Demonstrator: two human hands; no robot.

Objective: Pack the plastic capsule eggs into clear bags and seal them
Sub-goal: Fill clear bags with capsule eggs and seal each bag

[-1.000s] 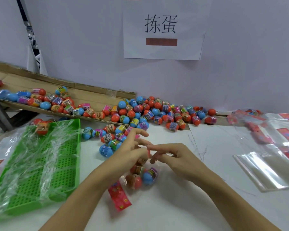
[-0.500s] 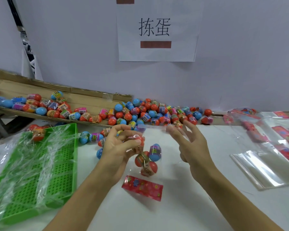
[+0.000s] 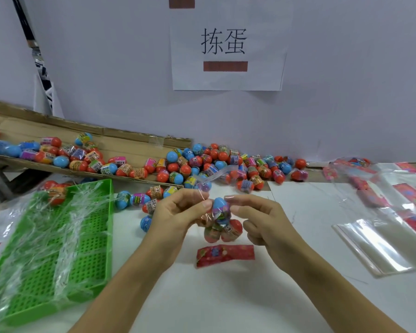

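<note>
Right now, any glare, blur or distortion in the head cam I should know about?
Head view: wide-angle bowing at the edges; glare streaks on the plastic film over the green tray and on the empty clear bags; the filled bag between the left hand and right hand is slightly motion-soft.

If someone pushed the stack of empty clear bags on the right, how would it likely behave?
The stack of clear bags would probably slide and fan out: the glossy film looks slippery. It lies flat and thin, so it is likely light and floppy when lifted. Loose film draped over the green tray suggests it crumples easily.
</note>
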